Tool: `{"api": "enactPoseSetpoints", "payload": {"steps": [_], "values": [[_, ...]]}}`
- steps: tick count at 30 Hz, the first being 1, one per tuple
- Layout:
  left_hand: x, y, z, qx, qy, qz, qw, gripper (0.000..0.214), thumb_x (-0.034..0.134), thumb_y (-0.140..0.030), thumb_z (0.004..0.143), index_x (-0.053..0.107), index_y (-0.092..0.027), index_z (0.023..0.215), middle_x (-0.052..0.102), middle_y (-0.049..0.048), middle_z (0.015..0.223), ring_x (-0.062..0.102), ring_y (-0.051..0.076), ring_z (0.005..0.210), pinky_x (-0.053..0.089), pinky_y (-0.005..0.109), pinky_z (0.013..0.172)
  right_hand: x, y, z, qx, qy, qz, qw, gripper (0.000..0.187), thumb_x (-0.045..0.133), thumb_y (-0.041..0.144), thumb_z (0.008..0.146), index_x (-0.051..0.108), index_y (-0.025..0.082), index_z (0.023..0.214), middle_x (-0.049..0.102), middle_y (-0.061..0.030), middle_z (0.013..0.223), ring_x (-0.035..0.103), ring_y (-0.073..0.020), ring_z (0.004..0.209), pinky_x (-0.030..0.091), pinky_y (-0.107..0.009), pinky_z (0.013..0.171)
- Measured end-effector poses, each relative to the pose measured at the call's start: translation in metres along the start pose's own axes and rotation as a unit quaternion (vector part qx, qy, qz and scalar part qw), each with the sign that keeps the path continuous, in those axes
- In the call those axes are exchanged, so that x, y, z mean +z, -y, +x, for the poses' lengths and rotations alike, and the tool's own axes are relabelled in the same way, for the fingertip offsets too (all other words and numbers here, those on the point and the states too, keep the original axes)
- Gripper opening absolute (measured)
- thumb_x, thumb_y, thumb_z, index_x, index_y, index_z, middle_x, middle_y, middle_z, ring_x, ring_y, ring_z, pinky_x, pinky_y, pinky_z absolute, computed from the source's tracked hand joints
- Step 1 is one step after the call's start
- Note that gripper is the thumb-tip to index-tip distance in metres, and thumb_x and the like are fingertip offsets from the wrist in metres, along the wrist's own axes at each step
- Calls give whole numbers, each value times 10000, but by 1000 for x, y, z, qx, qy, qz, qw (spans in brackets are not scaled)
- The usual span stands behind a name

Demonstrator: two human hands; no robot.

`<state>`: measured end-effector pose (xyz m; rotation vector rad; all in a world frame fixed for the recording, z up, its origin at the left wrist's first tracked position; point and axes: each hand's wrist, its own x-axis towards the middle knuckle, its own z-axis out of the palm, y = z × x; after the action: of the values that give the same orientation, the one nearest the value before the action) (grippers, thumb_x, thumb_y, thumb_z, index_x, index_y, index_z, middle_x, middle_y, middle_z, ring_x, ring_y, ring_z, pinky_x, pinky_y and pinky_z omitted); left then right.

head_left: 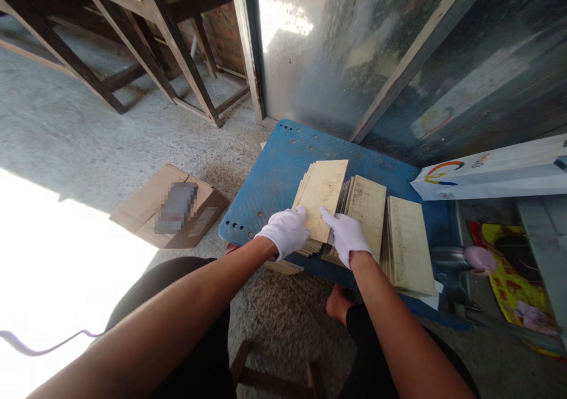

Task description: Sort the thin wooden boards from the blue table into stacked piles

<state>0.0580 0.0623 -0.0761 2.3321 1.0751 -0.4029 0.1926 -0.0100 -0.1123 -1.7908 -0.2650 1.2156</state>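
Note:
A thin, pale wooden board (326, 189) is held by its near end between my two white-gloved hands. Gripping its left edge is my left hand (287, 229), thumb on top and fingers partly underneath. My right hand (348, 235) pinches the right edge the same way. Below the board, a fanned stack of similar boards (302, 195) shows at its left. Just right of it stands a leaning middle stack (367, 210), its top board marked with dark smudges. A third stack (410, 245) lies farther right. All rest on a blue plastic tabletop (261, 189).
A flattened cardboard box (137, 216) with a blurred grey object (176, 207) lies on the floor at left. To the right are a white paper bag (491, 169), a metal bottle (452, 258) and a yellow bag (496, 269). A metal-framed panel (328, 80) stands behind the table.

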Motion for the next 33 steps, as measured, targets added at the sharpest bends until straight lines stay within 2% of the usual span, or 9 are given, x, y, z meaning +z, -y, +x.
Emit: {"api": "enactPoseSetpoints", "payload": {"steps": [2,6,12,15,19,22,26,29,33], "values": [[-2,2,1,7,2,-13,1000,453,500,-370,852,546,-74,1192,675,205,1049,662,343,983,512,416,811,2,3,-1,28,17,32,999,500,783,454,646,689,144,1027,739,-65,845,674,-183,677,527,-263,548],[-20,10,9,-3,19,-80,997,392,501,-388,851,596,-122,1123,692,168,1029,671,298,926,504,361,784,4,4,-5,13,45,85,995,527,821,422,611,697,125,1028,743,-83,895,694,-213,743,567,-307,626],[-56,27,15,-88,-96,-266,955,387,503,-451,876,614,-149,1091,678,118,1084,627,245,1013,471,330,864,13,5,-33,24,119,176,977,478,841,395,613,699,134,986,742,-91,946,703,-238,872,572,-357,795],[-61,35,14,-62,-117,-456,880,419,518,-522,866,653,-154,1015,700,105,1015,643,241,964,495,351,847,17,3,-48,13,150,156,976,471,826,427,643,704,140,995,736,-89,1007,693,-229,928,544,-371,882],[-59,42,16,15,-87,-696,712,456,625,-498,811,657,-151,1105,722,114,999,675,248,926,535,383,841,17,-2,-54,-35,168,55,984,490,805,469,662,715,149,1021,725,-74,1070,665,-224,1028,477,-372,1002],[-61,41,13,30,-70,-749,659,426,683,-426,788,665,-148,1110,732,108,978,687,247,918,547,395,850,11,4,-49,-53,204,-48,976,469,785,487,680,722,165,1016,727,-68,1066,659,-227,1052,459,-378,1026],[-65,26,-3,32,-20,-744,667,409,730,-423,766,682,-145,1063,734,105,942,701,240,871,563,388,810,-8,36,-47,-105,192,-174,960,436,738,499,738,710,193,1048,726,-75,1059,668,-225,1020,482,-400,987],[-67,13,-15,18,25,-730,683,428,766,-443,733,681,-133,1016,731,111,898,705,226,789,572,372,750,-26,65,-53,-150,151,-122,970,440,728,504,749,693,215,1078,707,-57,1107,656,-192,1019,506,-333,928],[-62,1,-22,4,59,-714,698,426,779,-462,715,671,-133,963,725,93,844,692,193,704,571,331,684,-44,82,-62,-156,56,-116,979,455,746,534,715,703,205,1026,698,-8,824,612,-103,672,481,-209,593]]}}
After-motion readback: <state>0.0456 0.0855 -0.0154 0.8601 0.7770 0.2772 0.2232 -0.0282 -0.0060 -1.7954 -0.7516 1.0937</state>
